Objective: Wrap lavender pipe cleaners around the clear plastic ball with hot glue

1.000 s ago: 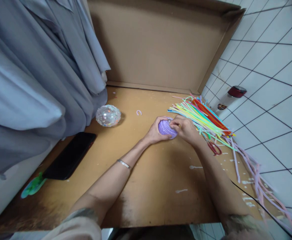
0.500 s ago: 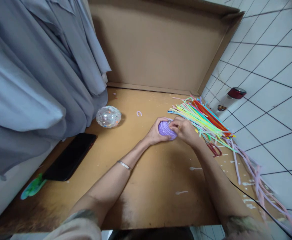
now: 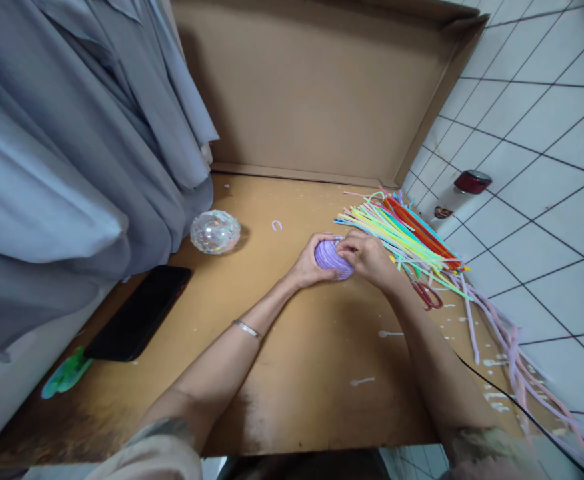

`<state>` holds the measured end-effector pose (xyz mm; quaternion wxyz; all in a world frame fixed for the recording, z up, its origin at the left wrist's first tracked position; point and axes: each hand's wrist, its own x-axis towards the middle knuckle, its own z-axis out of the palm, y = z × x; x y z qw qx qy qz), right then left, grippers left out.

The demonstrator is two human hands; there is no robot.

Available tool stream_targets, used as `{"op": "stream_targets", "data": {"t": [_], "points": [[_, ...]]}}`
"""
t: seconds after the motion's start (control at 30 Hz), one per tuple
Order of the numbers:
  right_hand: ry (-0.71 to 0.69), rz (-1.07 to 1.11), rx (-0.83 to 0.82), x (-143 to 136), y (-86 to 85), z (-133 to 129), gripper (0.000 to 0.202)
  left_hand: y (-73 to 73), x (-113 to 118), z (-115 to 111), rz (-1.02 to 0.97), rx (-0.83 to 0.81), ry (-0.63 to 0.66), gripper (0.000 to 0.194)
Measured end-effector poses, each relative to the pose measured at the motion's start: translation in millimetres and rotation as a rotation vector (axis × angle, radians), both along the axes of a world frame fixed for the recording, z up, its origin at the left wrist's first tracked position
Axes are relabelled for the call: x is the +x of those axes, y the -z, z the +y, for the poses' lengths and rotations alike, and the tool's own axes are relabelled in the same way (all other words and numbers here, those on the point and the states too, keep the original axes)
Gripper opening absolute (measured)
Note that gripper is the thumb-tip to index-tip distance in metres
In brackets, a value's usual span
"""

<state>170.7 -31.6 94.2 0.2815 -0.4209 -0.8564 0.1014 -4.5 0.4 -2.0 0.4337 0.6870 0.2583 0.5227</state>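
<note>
A round purple piece of coiled fuzzy stems (image 3: 330, 259) is in front of me above the wooden table. My left hand (image 3: 311, 263) curls around its left side, thumb below and fingers over the top. At its right upper edge, the thumb and fingertips of my right hand (image 3: 365, 257) are pinched together against the piece. Whatever lies between those fingertips is too small to make out. To the right of my right hand lies a heap of colourful pipe cleaners (image 3: 402, 230), with red-handled scissors (image 3: 427, 295) just below it.
A clear faceted ball (image 3: 215, 232) and a black phone (image 3: 139, 313) lie on the left, beside a grey curtain (image 3: 87, 147). A small pink curved piece (image 3: 277, 226) lies mid-table. A red-capped bottle (image 3: 459, 193) stands by the tiles; a black cable (image 3: 509, 400) crosses the right. Cardboard (image 3: 312, 93) closes the back.
Both hands keep nearly the same grip on the purple piece. The whole view has shifted very slightly; nothing on the table has visibly moved.
</note>
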Motion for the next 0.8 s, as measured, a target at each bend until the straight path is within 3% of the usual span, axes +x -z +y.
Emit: {"op": "stream_targets", "data": {"t": [0.57, 0.8], "points": [[0.011, 0.011, -0.060, 0.1, -3.2, -0.4, 0.014, -3.3, -4.7, -0.8, 0.092, -0.061, 0.037, 0.081], [0.027, 0.017, -0.054, 2.6, -0.7, 1.1, 0.013, -7.5, -4.8, -2.6, 0.210, 0.020, -0.047, 0.079]]}}
